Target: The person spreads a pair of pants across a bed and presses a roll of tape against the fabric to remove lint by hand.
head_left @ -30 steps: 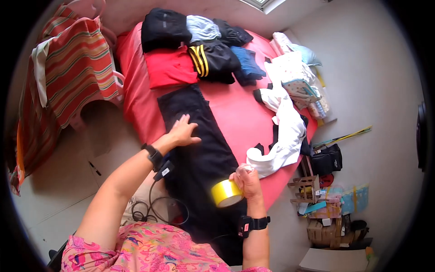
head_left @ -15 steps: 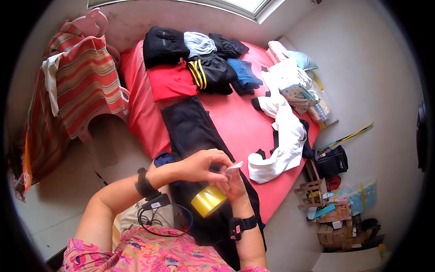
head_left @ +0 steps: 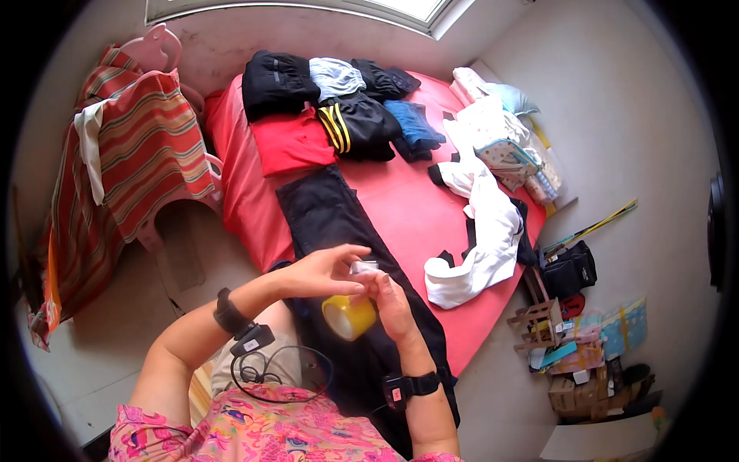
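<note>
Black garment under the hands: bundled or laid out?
Laid out long: black garment stretches from red garment toward the person's shirt. Lengthwise fold: cannot tell.

Tilted yellow tape roll point(head_left: 349, 317); black trousers point(head_left: 322, 209) beneath

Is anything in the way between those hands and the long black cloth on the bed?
Yes, the yellow tape roll, just below the left hand and beside the right hand, covers part of the long black cloth in this view. A small whitish piece shows between the hands. Nothing else visible blocks it.
</note>
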The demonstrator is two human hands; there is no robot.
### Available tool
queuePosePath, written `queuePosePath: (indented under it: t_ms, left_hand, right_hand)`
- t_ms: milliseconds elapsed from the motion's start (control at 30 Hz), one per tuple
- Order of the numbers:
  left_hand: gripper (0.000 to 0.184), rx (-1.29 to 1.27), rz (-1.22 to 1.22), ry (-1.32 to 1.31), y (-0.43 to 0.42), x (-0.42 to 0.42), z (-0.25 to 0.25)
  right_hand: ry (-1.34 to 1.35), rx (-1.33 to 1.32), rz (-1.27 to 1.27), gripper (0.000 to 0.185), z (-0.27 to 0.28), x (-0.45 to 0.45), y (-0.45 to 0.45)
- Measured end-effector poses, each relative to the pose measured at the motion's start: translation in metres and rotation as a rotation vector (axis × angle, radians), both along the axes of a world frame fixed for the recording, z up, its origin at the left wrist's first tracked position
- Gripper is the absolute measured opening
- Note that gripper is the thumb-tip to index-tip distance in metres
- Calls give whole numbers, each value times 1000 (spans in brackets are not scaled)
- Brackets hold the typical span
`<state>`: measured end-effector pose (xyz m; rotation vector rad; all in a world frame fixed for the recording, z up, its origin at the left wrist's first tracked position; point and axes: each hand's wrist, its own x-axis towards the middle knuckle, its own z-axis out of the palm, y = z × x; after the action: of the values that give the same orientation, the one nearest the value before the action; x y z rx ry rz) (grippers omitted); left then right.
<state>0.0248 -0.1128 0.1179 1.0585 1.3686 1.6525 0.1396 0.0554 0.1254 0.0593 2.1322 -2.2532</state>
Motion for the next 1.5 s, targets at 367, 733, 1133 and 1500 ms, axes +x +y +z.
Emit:
queuePosePath:
  t_ms: [367,733,1133,1500]
  left_hand:
    - [15,35,404,619,-12,-13,1]
    - [9,150,441,797,-23,-11,50]
    - [10,229,546,868,-28,-3,87]
    - [17,223,589,859,-28,-8,85]
  right_hand:
    - [99,203,-26,43,-9,-4,-19]
    - [296,291,-187,85,5,-8,-43]
    - [548,571,-398,81,21,-17,-53]
    - [403,1007,-396,74,31,-24,-44]
